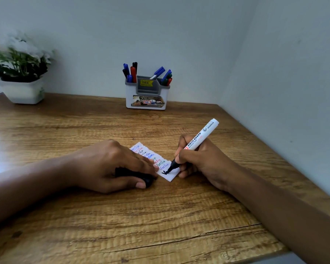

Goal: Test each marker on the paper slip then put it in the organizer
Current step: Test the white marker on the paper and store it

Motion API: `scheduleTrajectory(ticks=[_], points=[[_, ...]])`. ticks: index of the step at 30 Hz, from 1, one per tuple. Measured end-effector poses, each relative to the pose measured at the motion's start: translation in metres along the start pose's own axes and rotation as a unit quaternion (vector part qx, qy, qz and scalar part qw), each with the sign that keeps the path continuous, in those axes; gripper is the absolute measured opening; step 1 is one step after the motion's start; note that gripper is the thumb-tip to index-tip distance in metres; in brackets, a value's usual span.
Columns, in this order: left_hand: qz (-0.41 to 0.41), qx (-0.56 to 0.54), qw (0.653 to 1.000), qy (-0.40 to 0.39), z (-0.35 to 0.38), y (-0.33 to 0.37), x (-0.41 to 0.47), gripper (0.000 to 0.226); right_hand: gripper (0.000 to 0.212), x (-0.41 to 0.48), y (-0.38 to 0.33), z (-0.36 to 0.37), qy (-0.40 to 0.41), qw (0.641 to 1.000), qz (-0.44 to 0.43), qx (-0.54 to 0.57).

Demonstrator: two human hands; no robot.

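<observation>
Two hands of mine rest on the wooden bench (122, 225), one on each side of the paper slip (160, 161). My right hand (202, 164) pinches the white-barrelled marker (200, 138) between thumb and curled fingers. The marker leans up and to the right, and its black tip touches the slip's near end, where a thick black stroke sits. Rows of blue, red, green and black writing fill the slip above that stroke.

My left hand (111, 164) lies palm down with its fingers curled round a black cap (148, 181), and the fingertips press on the slip's left edge. That hand covers the slip's left side, so part of the writing is hidden.

At the back, against the wall and well apart from my hands, stands the white and grey organizer (147, 96). Several capped markers (131, 73) in blue, red, black and green lean out of its compartments. A white pot of flowers (21, 90) stands in the far left corner.
</observation>
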State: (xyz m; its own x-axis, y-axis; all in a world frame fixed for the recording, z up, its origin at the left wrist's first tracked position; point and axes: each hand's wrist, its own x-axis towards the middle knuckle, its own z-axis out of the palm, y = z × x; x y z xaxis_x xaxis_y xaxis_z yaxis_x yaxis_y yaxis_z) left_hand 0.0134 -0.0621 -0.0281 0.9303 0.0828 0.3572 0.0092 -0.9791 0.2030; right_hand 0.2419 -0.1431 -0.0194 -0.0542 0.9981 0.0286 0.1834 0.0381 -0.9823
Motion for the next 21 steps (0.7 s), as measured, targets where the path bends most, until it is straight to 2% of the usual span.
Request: scheduleTrajectory(ticks=[6,12,21], points=[[-0.001,-0.003,1.0,-0.002,0.0,-0.0003,-0.0005,0.036,0.013,0.0011,-0.0009,0.001,0.017,1.0,0.006,0.008],[0.001,-0.004,1.0,-0.003,0.0001,-0.0003,-0.0004,0.035,0.025,0.0015,-0.0013,0.0015,0.024,1.0,0.005,0.004],[0.002,-0.003,1.0,-0.003,-0.0006,0.0003,0.0002,0.035,0.024,0.0014,-0.0025,0.002,0.041,0.999,0.008,0.004]])
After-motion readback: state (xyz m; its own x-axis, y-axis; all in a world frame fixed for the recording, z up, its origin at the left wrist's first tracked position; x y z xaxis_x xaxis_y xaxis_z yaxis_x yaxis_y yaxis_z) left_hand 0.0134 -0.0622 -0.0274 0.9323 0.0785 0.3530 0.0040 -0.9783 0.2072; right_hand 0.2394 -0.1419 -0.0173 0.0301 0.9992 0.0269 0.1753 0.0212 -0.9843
